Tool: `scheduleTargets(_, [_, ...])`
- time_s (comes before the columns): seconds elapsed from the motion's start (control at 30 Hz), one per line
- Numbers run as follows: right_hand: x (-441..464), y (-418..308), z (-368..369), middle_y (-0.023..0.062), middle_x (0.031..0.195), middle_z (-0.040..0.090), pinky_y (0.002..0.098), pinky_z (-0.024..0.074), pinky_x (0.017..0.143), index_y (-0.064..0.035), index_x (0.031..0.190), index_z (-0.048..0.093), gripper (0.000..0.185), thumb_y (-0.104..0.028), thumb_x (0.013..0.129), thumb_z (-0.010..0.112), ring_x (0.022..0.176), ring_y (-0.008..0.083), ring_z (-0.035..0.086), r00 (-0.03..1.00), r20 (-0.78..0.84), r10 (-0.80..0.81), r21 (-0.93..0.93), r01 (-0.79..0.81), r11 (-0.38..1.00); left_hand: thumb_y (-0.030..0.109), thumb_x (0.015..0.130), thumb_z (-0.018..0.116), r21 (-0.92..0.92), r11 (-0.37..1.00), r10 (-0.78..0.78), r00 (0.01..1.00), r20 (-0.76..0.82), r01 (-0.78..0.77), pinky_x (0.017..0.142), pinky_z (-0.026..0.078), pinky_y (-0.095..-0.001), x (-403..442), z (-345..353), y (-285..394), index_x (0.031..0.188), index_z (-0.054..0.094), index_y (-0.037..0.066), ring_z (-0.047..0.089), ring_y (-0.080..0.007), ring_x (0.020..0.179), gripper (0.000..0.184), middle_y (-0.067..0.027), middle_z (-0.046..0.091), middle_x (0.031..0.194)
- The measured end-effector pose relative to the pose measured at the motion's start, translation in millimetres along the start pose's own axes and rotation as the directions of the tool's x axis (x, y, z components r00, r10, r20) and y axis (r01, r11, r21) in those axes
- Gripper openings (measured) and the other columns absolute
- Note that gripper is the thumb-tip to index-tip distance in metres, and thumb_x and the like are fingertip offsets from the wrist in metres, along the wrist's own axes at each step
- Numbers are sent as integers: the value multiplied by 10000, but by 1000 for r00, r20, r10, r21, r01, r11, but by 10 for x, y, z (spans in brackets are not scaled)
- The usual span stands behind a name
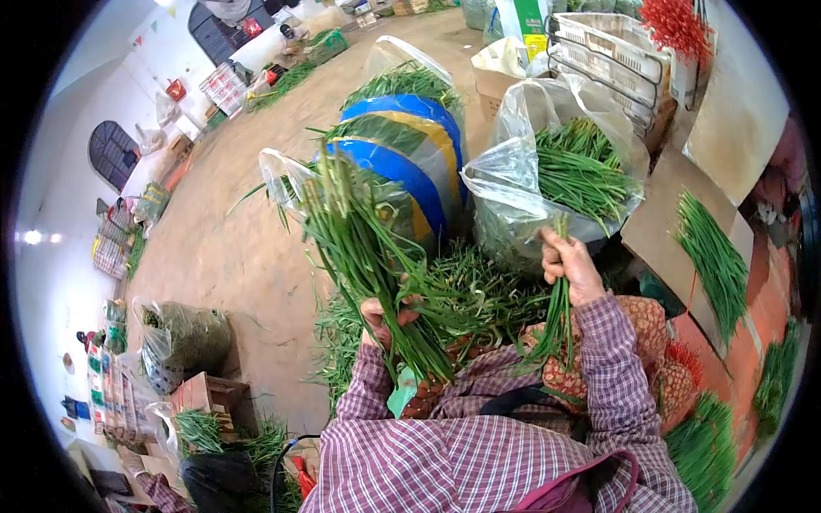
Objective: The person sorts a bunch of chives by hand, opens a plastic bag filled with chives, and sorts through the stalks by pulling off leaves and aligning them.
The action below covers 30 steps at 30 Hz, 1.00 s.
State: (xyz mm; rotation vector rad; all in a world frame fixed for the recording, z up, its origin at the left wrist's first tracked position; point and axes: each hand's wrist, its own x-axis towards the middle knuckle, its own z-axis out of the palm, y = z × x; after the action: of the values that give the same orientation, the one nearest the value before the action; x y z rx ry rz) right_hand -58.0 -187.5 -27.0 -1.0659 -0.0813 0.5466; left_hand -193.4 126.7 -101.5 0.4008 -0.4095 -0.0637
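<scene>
My left hand point(385, 321) is closed round a large loose bunch of chives point(351, 222), long green stalks with paler tips pointing up and away from me. My right hand point(571, 263) grips a smaller bunch of chives point(558, 321), its short pale ends sticking up above the fist and its green ends hanging down. Trimmed green leaves point(479, 286) are heaped between and beyond my hands. Just past the right hand stands a clear plastic bag point(505, 201) with chives point(581, 171) in it.
A bulging bag with blue and yellow bands point(402, 145) stands ahead. On the right, chives point(710, 261) lie on cardboard point(654, 231), near stacked white crates point(603, 60). Red ties point(676, 26) hang above. Another full bag point(184, 342) is on the floor at left.
</scene>
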Motion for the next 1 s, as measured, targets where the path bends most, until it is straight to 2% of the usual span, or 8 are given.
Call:
scheduleTargets(0.1, [-40, 160, 33, -14, 639, 495, 209, 330, 357, -57, 953, 565, 208, -261, 917, 562, 410, 37, 355, 994, -15, 108, 37, -108, 994, 80, 707, 565, 50, 998, 41, 993, 113, -47, 660, 446, -447, 198, 120, 55, 1404, 294, 134, 585, -292, 826, 750, -163, 634, 997])
scheduleTargets(0.37, [-115, 430, 60, -21, 641, 462, 224, 323, 373, -20, 1023, 585, 286, -286, 924, 549, 440, 54, 371, 973, 88, 215, 60, -221, 973, 115, 733, 547, 102, 985, 118, 978, 173, -137, 449, 377, -308, 554, 507, 109, 1295, 440, 128, 514, -192, 534, 573, -86, 611, 788])
scheduleTargets(0.47, [-123, 411, 61, -26, 639, 463, 216, 321, 370, -28, 1003, 596, 266, -278, 920, 555, 432, 47, 362, 980, 93, 175, 33, -179, 983, 129, 760, 566, 481, 861, 216, 975, -51, -166, 385, 370, -303, 257, -233, 376, 1241, 482, 139, 478, -161, 413, 488, -68, 580, 777])
scheduleTargets(0.5, [-136, 370, 85, -26, 639, 463, 216, 321, 370, -28, 1003, 596, 266, -278, 920, 555, 432, 47, 362, 981, 90, 172, 38, -176, 984, 129, 760, 566, 482, 861, 210, 976, -50, -160, 385, 370, -303, 355, -171, 360, 1241, 482, 139, 478, -161, 413, 488, -68, 580, 777])
scheduleTargets(0.63, [-124, 246, 155, -30, 631, 484, 197, 317, 359, -51, 975, 619, 234, -270, 912, 566, 441, 33, 397, 996, 59, 73, -128, -65, 990, 154, 792, 621, 88, 991, 48, 877, 479, -103, 386, 422, -213, 784, 215, 182, 1243, 505, 144, 533, -88, 441, 465, -39, 577, 760])
scheduleTargets(0.73, [-100, 106, 220, -21, 631, 552, 220, 378, 479, -27, 895, 655, 236, -257, 888, 599, 536, 37, 469, 980, 176, -97, -469, 171, 867, 283, 831, 647, -27, 984, 178, 928, 326, -179, 359, 418, -198, 777, 552, 21, 1265, 504, 185, 500, -81, 385, 467, -24, 574, 700])
scheduleTargets(0.83, [9, 206, 289, -25, 631, 561, 236, 390, 537, -21, 901, 659, 259, -273, 880, 606, 561, 47, 475, 942, 290, -167, -478, 294, 827, 284, 854, 616, 63, 977, 159, 899, 409, -202, 336, 417, -221, 837, 653, 77, 1252, 520, 207, 494, -91, 367, 417, -25, 575, 647])
scheduleTargets(1.0, [112, 132, 464, -18, 630, 582, 239, 391, 525, -20, 870, 653, 340, -358, 863, 617, 558, 55, 488, 964, 265, -10, -597, 173, 784, 253, 904, 529, 57, 998, -8, 788, 615, -35, 333, 435, -268, 968, 716, 128, 1266, 506, 214, 541, -133, 380, 365, -66, 616, 643])
